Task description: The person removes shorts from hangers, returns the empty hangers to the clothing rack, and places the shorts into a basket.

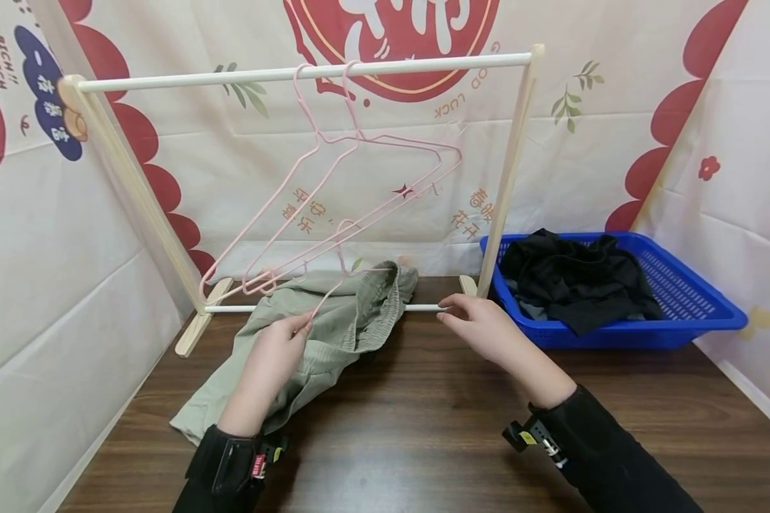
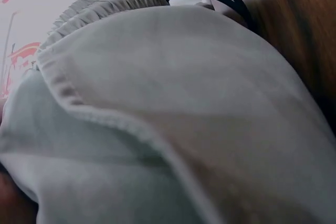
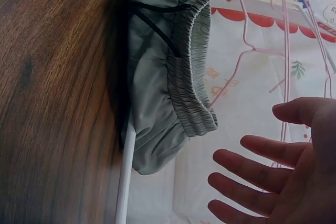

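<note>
Grey-green pants (image 1: 330, 349) with a gathered elastic waistband (image 3: 186, 82) and a dark drawstring (image 3: 157, 27) lie across the rack's low bar and the table. My left hand (image 1: 272, 363) pinches one arm of a pink clothes hanger (image 1: 329, 292) between thumb and fingers, above the pants. The hanger's other arm runs into the waist opening, where its end is hidden. To the right of the waistband, my right hand (image 1: 481, 328) is held apart with nothing in it, its fingers (image 3: 252, 169) spread and nearly straight. Cloth fills the left wrist view, where the left hand's grip is hidden.
A wooden rack with a white top bar (image 1: 231, 78) stands at the back, with two pink hangers (image 1: 282, 185) on it. Right of its post, a blue basket (image 1: 616, 335) holds black clothing (image 1: 577, 278). Printed cloth walls (image 1: 719, 235) enclose the wooden table (image 1: 436, 442).
</note>
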A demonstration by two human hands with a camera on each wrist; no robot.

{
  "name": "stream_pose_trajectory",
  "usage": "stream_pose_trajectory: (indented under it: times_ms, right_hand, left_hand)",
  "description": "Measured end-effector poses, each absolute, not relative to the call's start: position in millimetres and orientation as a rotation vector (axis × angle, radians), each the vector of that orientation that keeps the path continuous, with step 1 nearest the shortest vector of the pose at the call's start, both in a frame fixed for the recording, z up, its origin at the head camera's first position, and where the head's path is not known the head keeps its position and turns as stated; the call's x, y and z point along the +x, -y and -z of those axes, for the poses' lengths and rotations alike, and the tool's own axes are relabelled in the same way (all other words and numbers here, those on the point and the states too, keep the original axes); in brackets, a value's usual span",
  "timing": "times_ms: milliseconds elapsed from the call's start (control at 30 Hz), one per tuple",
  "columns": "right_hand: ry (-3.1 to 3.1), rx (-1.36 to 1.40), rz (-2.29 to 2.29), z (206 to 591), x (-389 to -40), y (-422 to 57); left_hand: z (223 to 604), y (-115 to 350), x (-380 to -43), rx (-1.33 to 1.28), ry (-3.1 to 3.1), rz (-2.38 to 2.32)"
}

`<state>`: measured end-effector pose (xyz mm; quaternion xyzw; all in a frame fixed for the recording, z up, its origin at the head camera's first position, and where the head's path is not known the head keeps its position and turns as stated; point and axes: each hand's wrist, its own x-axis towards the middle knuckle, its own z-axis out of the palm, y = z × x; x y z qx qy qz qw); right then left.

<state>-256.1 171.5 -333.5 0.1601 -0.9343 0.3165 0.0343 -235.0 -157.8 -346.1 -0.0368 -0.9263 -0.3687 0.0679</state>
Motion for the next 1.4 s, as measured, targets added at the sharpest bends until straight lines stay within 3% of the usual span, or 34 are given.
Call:
stream_pose_trajectory:
  times_ms: [433, 867, 1400]
  right_hand:
    - [2.856, 0.556, -0.979, 340, -267, -162]
    - [2.838, 0.646, -0.995, 353, -331, -147]
    - [2.828, 0.877, -1.038, 354, -366, -140]
  left_hand:
    - [346, 158, -226, -0.203, 2.754, 1.101]
    - [343, 162, -224, -0.215, 2.756, 1.162]
    - [341, 169, -225, -0.294, 2.745, 1.247]
